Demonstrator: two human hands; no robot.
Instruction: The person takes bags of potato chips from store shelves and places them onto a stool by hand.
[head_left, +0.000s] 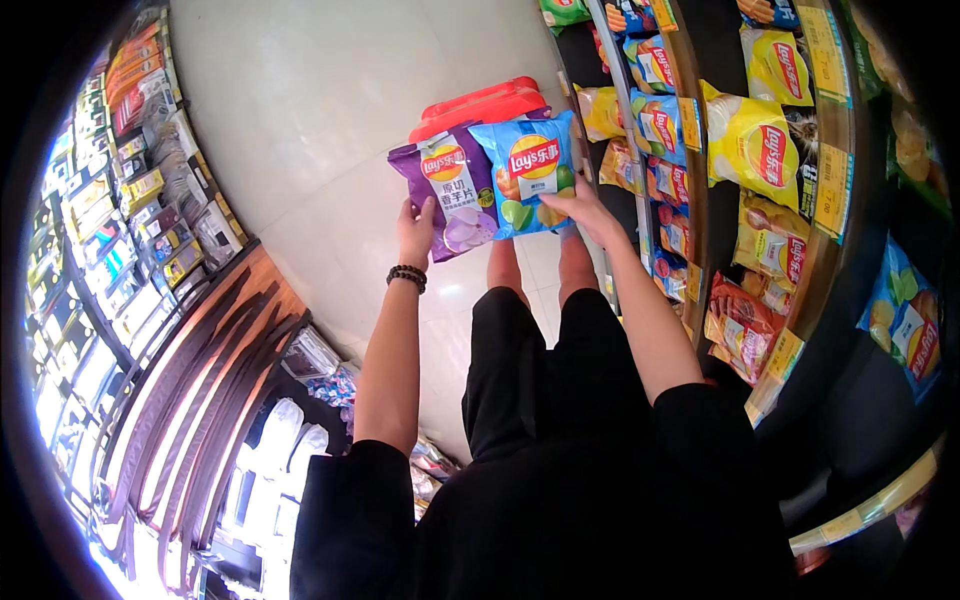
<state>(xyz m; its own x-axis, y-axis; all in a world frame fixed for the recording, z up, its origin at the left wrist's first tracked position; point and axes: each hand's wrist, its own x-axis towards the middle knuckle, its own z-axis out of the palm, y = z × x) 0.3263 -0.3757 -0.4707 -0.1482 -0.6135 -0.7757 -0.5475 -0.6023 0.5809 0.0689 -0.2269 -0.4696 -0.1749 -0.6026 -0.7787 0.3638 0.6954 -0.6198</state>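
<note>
Two Lay's chip bags are held up side by side in front of me, above the floor. My left hand (417, 225) grips the lower left edge of the purple Lay's bag (450, 191). The light blue Lay's bag (526, 176) overlaps the purple one's right side, and my right hand (586, 210) holds it at its lower right, thumb on its front. Behind the bags, part of a red plastic basket (480, 105) shows; whether the bags touch it I cannot tell.
At the right, shelves with price-tag strips (832, 180) hold many chip bags, including a yellow Lay's bag (754, 142). Packaged goods hang on a rack (157, 202) at the left, above a row of dark brown straps or belts (195, 405). Pale tiles (322, 90) cover the floor.
</note>
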